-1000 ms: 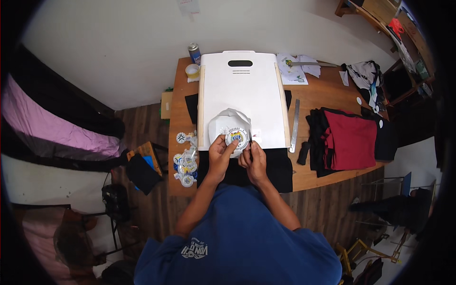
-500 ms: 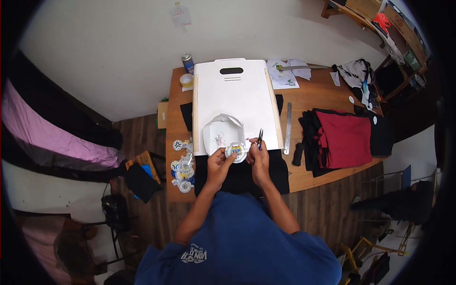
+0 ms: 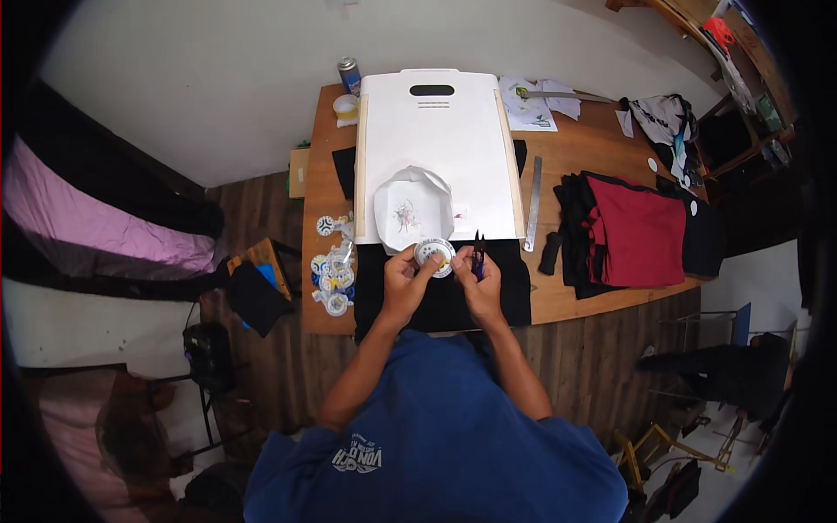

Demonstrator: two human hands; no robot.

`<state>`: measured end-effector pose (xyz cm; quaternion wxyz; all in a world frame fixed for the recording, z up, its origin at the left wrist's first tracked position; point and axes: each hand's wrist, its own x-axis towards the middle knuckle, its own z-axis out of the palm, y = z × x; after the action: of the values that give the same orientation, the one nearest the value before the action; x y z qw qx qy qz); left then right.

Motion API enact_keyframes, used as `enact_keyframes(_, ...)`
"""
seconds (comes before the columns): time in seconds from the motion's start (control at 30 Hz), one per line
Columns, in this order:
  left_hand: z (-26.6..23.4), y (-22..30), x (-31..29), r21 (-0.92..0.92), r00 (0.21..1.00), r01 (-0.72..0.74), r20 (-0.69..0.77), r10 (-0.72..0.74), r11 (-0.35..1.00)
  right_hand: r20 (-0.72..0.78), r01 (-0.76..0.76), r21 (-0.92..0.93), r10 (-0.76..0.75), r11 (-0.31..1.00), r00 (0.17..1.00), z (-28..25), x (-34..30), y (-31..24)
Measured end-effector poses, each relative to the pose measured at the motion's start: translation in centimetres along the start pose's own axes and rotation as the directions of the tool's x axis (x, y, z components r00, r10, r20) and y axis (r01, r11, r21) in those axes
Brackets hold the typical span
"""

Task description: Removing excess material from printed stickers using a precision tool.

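Your left hand (image 3: 403, 283) pinches a round white patch with dark ring markings (image 3: 429, 253) by its edge in the head view, thumb across its face; yellow shows beside the thumb. Your right hand (image 3: 478, 277) grips small dark pointed snips (image 3: 479, 251), blades aimed away from you, fingertips close to the patch. Just beyond, a folded white paper tray (image 3: 427, 205) holds thread scraps and overlaps the near edge of a white plastic board (image 3: 436, 139). Black cloth (image 3: 514, 283) lies below your hands; a steel ruler (image 3: 533, 205) flanks the board's right edge, with brown tabletop beyond.
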<state>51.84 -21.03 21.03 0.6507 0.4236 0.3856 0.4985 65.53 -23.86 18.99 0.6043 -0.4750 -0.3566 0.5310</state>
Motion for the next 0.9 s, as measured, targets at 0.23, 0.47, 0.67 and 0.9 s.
enact_keyframes(0.23,-1.4,-0.6,-4.3,-0.089,0.996,0.007,-0.091,-0.015,0.996,0.051,-0.040,-0.017,0.040,0.999,0.998,2.7,-5.7,2.4)
enact_keyframes(0.47,-2.2,-1.5,-6.8,-0.061,0.990,-0.074,-0.122,0.067,0.995,0.235,-0.163,0.493,0.050,0.855,0.971,1.8,-8.1,4.2)
enact_keyframes(0.67,-3.2,-3.2,-7.3,-0.044,0.986,-0.097,-0.143,0.090,0.994,0.247,-0.065,0.278,-0.006,0.958,0.969,1.8,-8.7,5.9)
enact_keyframes(0.9,-3.8,-4.9,-6.2,-0.043,0.987,-0.090,-0.137,0.083,0.995,0.241,-0.019,0.213,-0.034,0.977,0.970,1.6,-7.7,8.2)
